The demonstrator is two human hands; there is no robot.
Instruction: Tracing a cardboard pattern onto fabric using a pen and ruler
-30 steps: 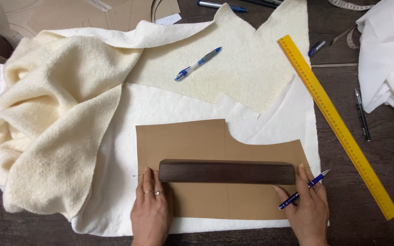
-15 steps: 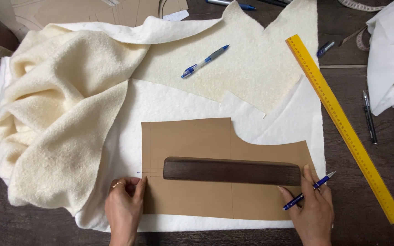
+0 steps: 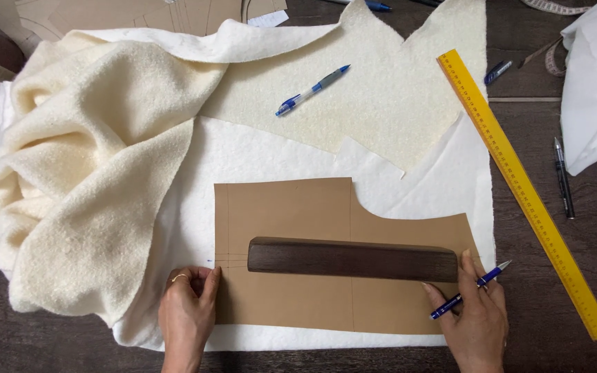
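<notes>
Centrally, a brown cardboard pattern piece (image 3: pixel 298 221) with a stepped upper edge lies flat on a sheet of white fleecy fabric (image 3: pixel 264 155) spread over the dark wooden bench (image 3: pixel 589 345). Across the pattern piece's lower half rests a long dark brown wooden block (image 3: pixel 350 259), lying level along a pencilled line. The left hand (image 3: pixel 188 311), a ring on one finger, lies flat with fingers together at the pattern piece's lower left edge, its grip closed on nothing. The right hand (image 3: pixel 475 318) sits at the pattern piece's lower right corner, its grip closed around a blue ballpoint pen (image 3: pixel 470 290) whose tip points away to the right, while the forefinger touches the right end of the block. Left of the pattern piece bunches a thick cream woolly cloth (image 3: pixel 91 173). Above it lies a second blue pen (image 3: pixel 312 90) on a cut cream panel. Right of the pattern piece, a long yellow ruler (image 3: pixel 519 186) runs diagonally.
</notes>
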